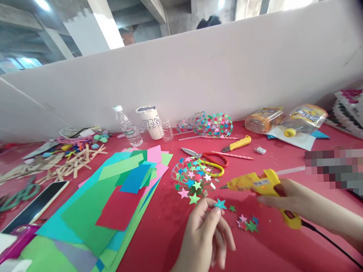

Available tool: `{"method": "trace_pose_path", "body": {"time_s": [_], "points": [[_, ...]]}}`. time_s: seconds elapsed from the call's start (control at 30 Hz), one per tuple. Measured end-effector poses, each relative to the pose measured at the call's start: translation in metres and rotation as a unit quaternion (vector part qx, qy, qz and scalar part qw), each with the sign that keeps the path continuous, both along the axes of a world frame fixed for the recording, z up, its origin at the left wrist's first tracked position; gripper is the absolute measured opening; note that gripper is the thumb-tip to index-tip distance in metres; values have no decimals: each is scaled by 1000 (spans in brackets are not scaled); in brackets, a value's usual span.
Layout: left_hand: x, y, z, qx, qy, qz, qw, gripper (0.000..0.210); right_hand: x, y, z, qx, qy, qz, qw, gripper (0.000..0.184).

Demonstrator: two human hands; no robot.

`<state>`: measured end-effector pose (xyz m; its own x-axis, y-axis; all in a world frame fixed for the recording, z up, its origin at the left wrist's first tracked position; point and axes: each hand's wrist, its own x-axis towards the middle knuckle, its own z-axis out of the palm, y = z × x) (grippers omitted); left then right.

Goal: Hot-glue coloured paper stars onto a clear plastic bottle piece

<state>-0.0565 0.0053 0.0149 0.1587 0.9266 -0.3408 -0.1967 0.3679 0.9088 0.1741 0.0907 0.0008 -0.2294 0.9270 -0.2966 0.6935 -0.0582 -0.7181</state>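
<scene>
My left hand [208,231] pinches a small blue paper star [220,204] between thumb and forefinger, just above the red table [162,249]. My right hand [288,195] grips a yellow hot glue gun [255,183], its nozzle pointing left toward the star but apart from it. A clear, rounded plastic piece covered with colored stars [191,175] lies beyond my left hand. Loose paper stars [248,223] are scattered to the right of that hand. Scissors with red and yellow handles [213,164] rest behind the star-covered piece.
Colored paper sheets [89,220] are piled on the left, beside a phone [37,204] and wooden sticks [77,164]. Toward the white partition [179,76] stand a water bottle [128,128] and a cup [151,123]. A yellow utility knife [237,143] and plastic bottles [304,118] lie at the back right.
</scene>
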Motion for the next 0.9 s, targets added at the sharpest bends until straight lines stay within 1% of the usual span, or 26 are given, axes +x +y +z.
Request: {"method": "trace_pose_path", "body": {"time_s": [0.07, 0.13, 0.23, 0.37, 0.47, 0.53, 0.57, 0.6, 0.63, 0.67, 0.73, 0.77, 0.83, 0.9], "points": [[0, -1, 3, -16, -23, -17, 999, 19, -2, 7, -10, 19, -73, 4, 997, 42], [0, -3, 7, -34, -44, -40, 998, 17, -3, 12, -17, 58, -140, 15, 988, 45], [-1, -4, 14, -55, -69, -78, 993, 15, -3, 14, -20, 119, -220, 41, 967, 47], [-8, -1, 24, -69, -65, -86, 992, 17, -4, 10, -13, 175, -281, 80, 940, 48], [-14, -1, 29, -74, -56, -82, 992, 17, -10, 1, 2, 224, -305, 88, 921, 44], [-17, -2, 29, -77, -66, -82, 991, 17, -19, -11, 17, 280, -280, 110, 912, 34], [-18, -3, 28, -78, -74, -75, 991, 17, -25, -18, 25, 349, -206, 157, 901, 26], [-18, -3, 26, -79, -84, -73, 991, 18, -31, -26, 33, 390, -126, 202, 889, 18], [-18, -3, 24, -83, -94, -75, 989, 19, -38, -33, 41, 419, -60, 245, 872, 10], [-18, -3, 21, -90, -103, -81, 987, 20, -46, -39, 47, 447, -15, 272, 852, 7], [-19, -2, 17, -105, -114, -102, 983, 22, -59, -47, 56, 482, 9, 325, 814, 14], [-19, -2, 16, -113, -118, -114, 980, 22, -65, -49, 58, 491, 8, 338, 803, 19], [-20, -2, 15, -119, -122, -116, 979, 24, -72, -48, 59, 498, -3, 354, 792, 27], [-22, -5, 17, -107, -96, -110, 984, 26, -74, -44, 59, 502, 3, 353, 790, 29]]}}
